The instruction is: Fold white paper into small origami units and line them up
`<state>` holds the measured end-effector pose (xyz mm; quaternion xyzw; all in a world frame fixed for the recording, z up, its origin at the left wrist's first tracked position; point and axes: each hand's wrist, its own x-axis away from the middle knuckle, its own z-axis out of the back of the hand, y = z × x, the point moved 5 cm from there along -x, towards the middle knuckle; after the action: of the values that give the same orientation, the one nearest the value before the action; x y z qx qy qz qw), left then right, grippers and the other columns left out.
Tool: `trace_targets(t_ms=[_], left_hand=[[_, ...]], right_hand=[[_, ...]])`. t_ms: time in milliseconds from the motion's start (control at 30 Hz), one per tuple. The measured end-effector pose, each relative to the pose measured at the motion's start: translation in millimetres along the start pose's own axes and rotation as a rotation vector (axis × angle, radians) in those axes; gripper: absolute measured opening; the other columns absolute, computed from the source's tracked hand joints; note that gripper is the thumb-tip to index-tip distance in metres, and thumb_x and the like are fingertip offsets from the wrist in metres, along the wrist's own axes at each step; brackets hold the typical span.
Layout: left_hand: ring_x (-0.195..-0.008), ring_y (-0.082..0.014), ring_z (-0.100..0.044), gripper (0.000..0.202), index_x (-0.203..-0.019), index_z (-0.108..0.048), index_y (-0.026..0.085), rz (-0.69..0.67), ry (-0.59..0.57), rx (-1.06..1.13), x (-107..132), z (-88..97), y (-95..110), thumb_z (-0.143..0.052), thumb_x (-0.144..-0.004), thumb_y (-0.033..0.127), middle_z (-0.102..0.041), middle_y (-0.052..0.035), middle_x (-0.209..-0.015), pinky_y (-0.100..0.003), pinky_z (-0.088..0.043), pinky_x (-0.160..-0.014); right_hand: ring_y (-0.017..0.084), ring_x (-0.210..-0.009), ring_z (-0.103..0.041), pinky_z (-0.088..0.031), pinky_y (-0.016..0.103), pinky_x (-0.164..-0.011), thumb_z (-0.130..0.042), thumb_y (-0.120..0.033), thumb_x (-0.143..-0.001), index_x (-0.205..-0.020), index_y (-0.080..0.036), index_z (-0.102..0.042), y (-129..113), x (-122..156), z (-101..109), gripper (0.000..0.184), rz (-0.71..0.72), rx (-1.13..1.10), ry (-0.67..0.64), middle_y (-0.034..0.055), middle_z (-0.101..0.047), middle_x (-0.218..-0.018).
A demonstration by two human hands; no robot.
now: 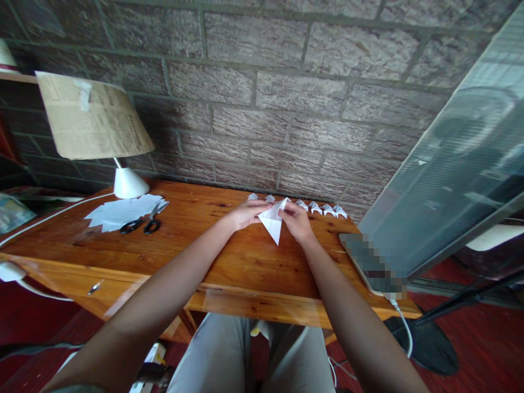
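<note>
Between my two hands is a folded sheet of white paper (272,225), shaped to a point that faces down toward me. My left hand (248,214) grips its left edge, thumb on top. On the other side, my right hand (296,219) pinches the upper right edge with thumb and fingers. The paper is held just above the wooden table (245,267). Behind my hands, several small folded paper pieces (315,207) stand in a row along the wall; my hands partly hide some of them.
On the left, scissors (143,222) with black handles lie on a stack of white paper (118,212), beside a lamp (130,183). A blurred-out phone or tablet (370,265) with a cable (405,327) rests at the table's right edge. A brick wall (266,109) rises behind.
</note>
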<state>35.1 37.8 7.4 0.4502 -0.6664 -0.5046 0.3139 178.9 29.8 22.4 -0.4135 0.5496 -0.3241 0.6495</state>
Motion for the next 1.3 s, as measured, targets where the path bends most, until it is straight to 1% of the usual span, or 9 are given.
trace_targets(t_ms=[267,367,567,700,900,1033,1100,1233,1300], left_hand=[[-0.062,-0.0113,-0.055,0.043,-0.082,-0.072,0.012,-0.203,0.021,-0.247,-4,0.6,7,-0.078,-0.062,0.05,-0.063,-0.0019,-0.068,-0.024,-0.041,-0.062],[-0.064,-0.0117,-0.054,0.041,-0.08,-0.072,0.012,-0.256,-0.007,-0.293,-2,-0.9,11,-0.076,-0.064,0.05,-0.064,-0.0019,-0.069,-0.024,-0.039,-0.064],[-0.065,-0.013,-0.055,0.04,-0.083,-0.072,0.012,-0.267,-0.056,-0.282,-1,-1.9,14,-0.077,-0.063,0.046,-0.066,-0.0039,-0.072,-0.025,-0.038,-0.065],[-0.067,-0.0139,-0.056,0.036,-0.081,-0.073,0.013,-0.278,-0.07,-0.284,0,-3.4,15,-0.078,-0.062,0.043,-0.067,-0.004,-0.073,-0.026,-0.04,-0.067],[-0.069,-0.0146,-0.058,0.031,-0.085,-0.073,0.013,-0.332,-0.061,-0.31,2,-4.7,18,-0.073,-0.07,0.04,-0.069,-0.0043,-0.077,-0.027,-0.041,-0.071],[-0.07,-0.0154,-0.06,0.027,-0.078,-0.072,0.012,-0.337,-0.041,-0.313,1,-3.4,18,-0.074,-0.067,0.036,-0.069,-0.0048,-0.075,-0.027,-0.042,-0.071],[-0.072,-0.0161,-0.061,0.027,-0.082,-0.071,0.012,-0.338,-0.023,-0.289,0,-1.9,18,-0.076,-0.063,0.031,-0.07,-0.0053,-0.078,-0.027,-0.043,-0.071],[-0.072,-0.0157,-0.063,0.049,-0.107,-0.067,0.013,-0.312,0.004,-0.219,-1,0.9,15,-0.077,-0.059,0.022,-0.071,-0.0051,-0.082,-0.027,-0.045,-0.072],[-0.073,-0.0158,-0.063,0.051,-0.109,-0.066,0.013,-0.302,0.004,-0.196,-2,1.3,14,-0.077,-0.059,0.02,-0.071,-0.0054,-0.083,-0.028,-0.045,-0.074]], right_hand=[[0.022,-0.082,-0.066,-0.052,0.038,-0.079,-0.074,-0.048,-0.068,-0.091,-0.022,-0.073,-1,1,-3,0.034,-0.04,0.016,-0.032,0.0031,-0.073,-0.093],[0.021,-0.081,-0.066,-0.052,0.037,-0.078,-0.074,-0.049,-0.067,-0.093,-0.022,-0.072,-1,1,-4,0.037,-0.041,0.002,-0.03,0.0032,-0.073,-0.093],[0.021,-0.086,-0.066,-0.05,0.038,-0.085,-0.074,-0.049,-0.069,-0.093,-0.023,-0.072,-3,2,-5,0.036,0.002,-0.002,-0.056,0.0028,-0.072,-0.093],[0.021,-0.084,-0.065,-0.051,0.036,-0.082,-0.072,-0.049,-0.07,-0.093,-0.022,-0.071,-3,1,-4,0.035,-0.001,0.03,-0.045,0.0022,-0.072,-0.091],[0.02,-0.082,-0.064,-0.051,0.035,-0.08,-0.069,-0.049,-0.074,-0.094,-0.024,-0.07,-8,2,-5,0.033,0.016,0.022,-0.058,0.0013,-0.072,-0.091],[0.02,-0.084,-0.064,-0.051,0.034,-0.08,-0.069,-0.052,-0.074,-0.094,-0.024,-0.07,-9,3,-7,0.035,0.007,0.042,-0.075,0.0012,-0.071,-0.091],[0.019,-0.082,-0.064,-0.05,0.033,-0.079,-0.069,-0.053,-0.073,-0.091,-0.024,-0.069,-9,3,-7,0.035,0.011,0.048,-0.069,0.0013,-0.071,-0.09],[0.017,-0.076,-0.062,-0.051,0.032,-0.075,-0.071,-0.051,-0.072,-0.084,-0.022,-0.068,-7,2,-5,0.032,0.02,0.054,-0.036,0.0011,-0.071,-0.086],[0.017,-0.074,-0.062,-0.051,0.031,-0.074,-0.071,-0.051,-0.071,-0.083,-0.022,-0.067,-6,2,-4,0.031,0.021,0.063,-0.026,0.0008,-0.07,-0.083]])
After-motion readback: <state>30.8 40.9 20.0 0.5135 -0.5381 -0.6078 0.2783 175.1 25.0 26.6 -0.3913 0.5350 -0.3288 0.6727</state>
